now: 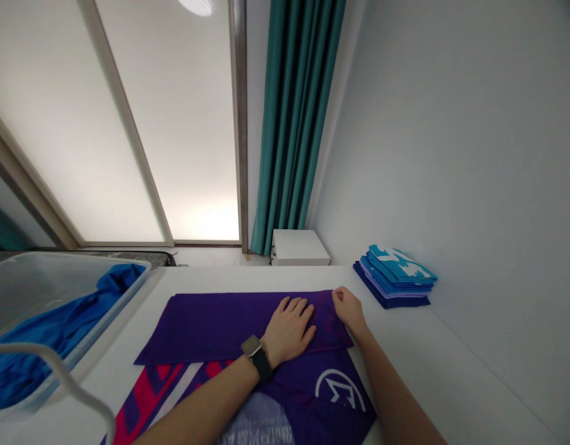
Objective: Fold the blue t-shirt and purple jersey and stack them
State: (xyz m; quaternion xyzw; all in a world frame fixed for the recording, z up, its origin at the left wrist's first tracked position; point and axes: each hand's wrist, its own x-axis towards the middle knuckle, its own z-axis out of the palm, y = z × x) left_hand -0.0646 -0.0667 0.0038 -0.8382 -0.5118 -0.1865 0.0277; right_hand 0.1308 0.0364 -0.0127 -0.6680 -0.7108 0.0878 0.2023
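Observation:
A purple printed jersey (247, 327) lies on the white table (266, 278), its upper part folded over in a flat band. Below the fold show pink and white stripes and a white logo (335, 389). My left hand (288, 330), with a black-strapped watch (255, 357) on the wrist, lies flat on the folded cloth, fingers slightly apart. My right hand (348, 310) sits at the fold's far right corner, its fingers bunched on the cloth edge.
A clear plastic bin (99, 315) holding bright blue cloth (67, 321) stands at the left, with a curved white rail (57, 364) in front of it. A stack of folded blue and purple garments (393, 278) lies against the right wall.

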